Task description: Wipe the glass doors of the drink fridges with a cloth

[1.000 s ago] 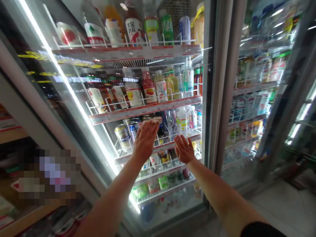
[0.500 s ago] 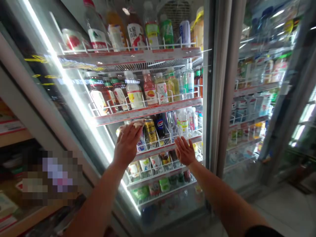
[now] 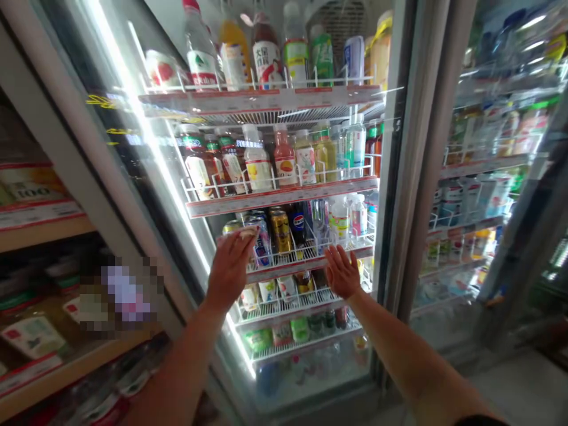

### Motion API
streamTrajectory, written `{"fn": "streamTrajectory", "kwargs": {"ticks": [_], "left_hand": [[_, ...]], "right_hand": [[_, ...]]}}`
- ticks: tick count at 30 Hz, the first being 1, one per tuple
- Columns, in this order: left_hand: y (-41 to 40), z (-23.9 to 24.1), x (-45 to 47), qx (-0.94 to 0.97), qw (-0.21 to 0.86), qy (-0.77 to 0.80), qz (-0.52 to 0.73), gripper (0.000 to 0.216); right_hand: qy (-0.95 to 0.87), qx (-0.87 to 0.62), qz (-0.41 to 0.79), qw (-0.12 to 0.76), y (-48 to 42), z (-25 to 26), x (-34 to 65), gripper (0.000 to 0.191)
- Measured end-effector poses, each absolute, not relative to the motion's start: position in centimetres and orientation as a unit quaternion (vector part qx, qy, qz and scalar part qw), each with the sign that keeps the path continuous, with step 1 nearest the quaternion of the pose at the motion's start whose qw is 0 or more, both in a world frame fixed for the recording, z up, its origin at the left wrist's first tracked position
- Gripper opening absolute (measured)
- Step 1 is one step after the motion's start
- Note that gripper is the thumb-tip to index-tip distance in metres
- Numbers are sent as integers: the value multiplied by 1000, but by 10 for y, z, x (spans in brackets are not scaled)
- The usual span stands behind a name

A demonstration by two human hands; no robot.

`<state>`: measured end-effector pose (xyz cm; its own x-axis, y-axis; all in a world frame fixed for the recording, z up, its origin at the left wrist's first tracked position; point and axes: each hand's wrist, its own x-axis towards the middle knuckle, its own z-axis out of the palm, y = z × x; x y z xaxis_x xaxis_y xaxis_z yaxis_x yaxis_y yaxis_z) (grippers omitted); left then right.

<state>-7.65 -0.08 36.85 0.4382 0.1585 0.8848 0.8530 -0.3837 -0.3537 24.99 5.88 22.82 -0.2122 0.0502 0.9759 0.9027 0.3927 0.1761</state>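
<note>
A lit drinks fridge stands before me, and both my hands rest against its glass door (image 3: pixel 177 177). My left hand (image 3: pixel 231 266) presses a small white cloth (image 3: pixel 247 232) flat to the glass with its fingertips, in front of the shelf of cans (image 3: pixel 280 232). My right hand (image 3: pixel 341 273) lies flat on the glass with fingers spread, near the door's right frame (image 3: pixel 390 195), and holds nothing. Bottles (image 3: pixel 284 157) fill the wire shelves behind the glass.
A second glass-door fridge (image 3: pixel 479 171) with more drinks stands to the right. Wooden shelves (image 3: pixel 48 225) with packaged goods are at the left. Tiled floor (image 3: pixel 523 384) shows at the lower right.
My left hand slid left and down across the glass with the cloth under it. My right hand stayed in about the same place. The view shifted slightly.
</note>
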Motion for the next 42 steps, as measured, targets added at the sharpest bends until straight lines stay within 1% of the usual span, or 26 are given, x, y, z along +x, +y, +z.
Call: {"fn": "streamTrajectory", "kwargs": {"ticks": [5, 7, 9, 12, 14, 15, 20, 21, 23, 25, 27, 29, 32, 34, 36, 38, 40, 42], "left_hand": [[7, 413, -117, -626, 459, -380, -504, 46], [6, 407, -117, -607, 458, -378, -529, 49], [1, 380, -102, -638, 446, -373, -505, 56], [-8, 335, -74, -742, 437, -326, -390, 67], [-10, 330, -71, -781, 436, -294, -338, 66], [-10, 336, -74, -781, 435, -294, -340, 63], [-4, 393, -94, -668, 436, -364, -481, 59], [-3, 394, -88, -656, 435, -369, -495, 60], [-2, 381, -66, -661, 425, -374, -493, 61], [-3, 354, -35, -702, 397, -370, -461, 64], [-5, 328, -4, -757, 330, -361, -434, 69], [-5, 312, 21, -778, 262, -355, -446, 74], [-5, 309, 48, -780, 175, -339, -495, 74], [-7, 313, 60, -789, 120, -324, -509, 71], [-11, 318, 62, -798, 97, -308, -509, 68], [-14, 322, 52, -809, 140, -286, -494, 67], [-15, 324, 30, -811, 243, -274, -457, 66], [-12, 324, 4, -785, 349, -294, -418, 68]], "right_hand": [[-658, -365, -410, 516, 61, 224, 250, 72], [-659, -365, -410, 515, 61, 223, 250, 72], [-658, -365, -413, 513, 61, 223, 250, 72], [-657, -365, -417, 512, 61, 222, 250, 69], [-657, -367, -414, 512, 61, 222, 251, 67], [-658, -368, -412, 512, 62, 222, 251, 67], [-658, -363, -403, 522, 65, 220, 251, 68], [-659, -361, -404, 522, 64, 220, 251, 68], [-660, -361, -401, 523, 61, 220, 250, 68], [-662, -369, -384, 527, 53, 223, 247, 67], [-662, -379, -348, 545, 41, 231, 240, 66], [-658, -374, -302, 579, 28, 248, 229, 66], [-656, -344, -244, 626, 12, 285, 207, 70], [-683, -318, -225, 617, 9, 309, 195, 69], [-720, -293, -228, 587, 11, 321, 189, 63], [-740, -273, -250, 562, 15, 315, 191, 59], [-752, -252, -275, 544, 18, 297, 201, 58], [-777, -232, -293, 507, 18, 279, 215, 56]]}}
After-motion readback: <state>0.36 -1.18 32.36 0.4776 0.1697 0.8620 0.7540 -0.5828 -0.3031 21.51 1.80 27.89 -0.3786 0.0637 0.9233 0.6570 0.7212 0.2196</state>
